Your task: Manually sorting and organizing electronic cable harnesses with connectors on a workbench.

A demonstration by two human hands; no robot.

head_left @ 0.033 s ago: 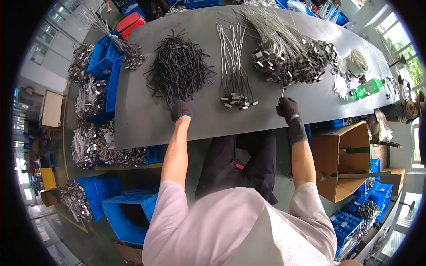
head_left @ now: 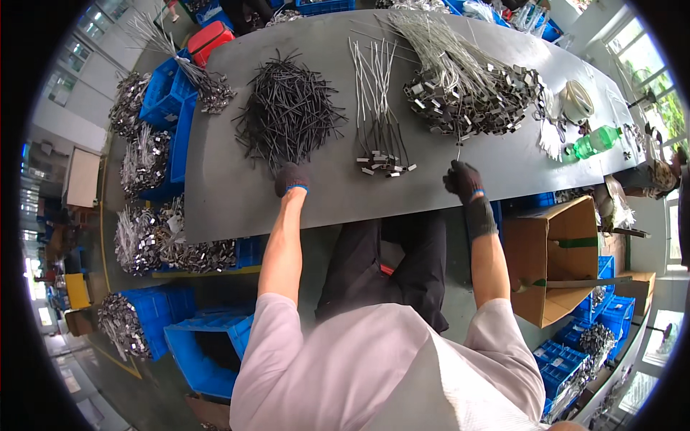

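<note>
My left hand (head_left: 291,179), in a dark glove with a blue cuff edge, rests at the near tip of a heap of short black tubes (head_left: 289,108). Its fingers point away under the back of the hand, so whether they grip a tube is hidden. On the right, my gloved right hand (head_left: 463,179) has its fingers curled together around a thin pale cable (head_left: 458,152). That cable runs toward a big bundle of cables with metal-ended connectors (head_left: 478,100). Between my hands lies a small group of white cables (head_left: 374,79), black-sleeved near their connectors (head_left: 384,164).
The grey table (head_left: 330,205) ends just before my body. A green plastic bottle (head_left: 598,142) and a tape roll (head_left: 577,100) lie at its right end. Below right stands an open cardboard box (head_left: 528,269); blue crates (head_left: 208,345) and cable bundles (head_left: 147,161) line the left.
My right hand has shifted very slightly to the left. The whole view has moved a touch; otherwise the piles and my left hand look the same.
</note>
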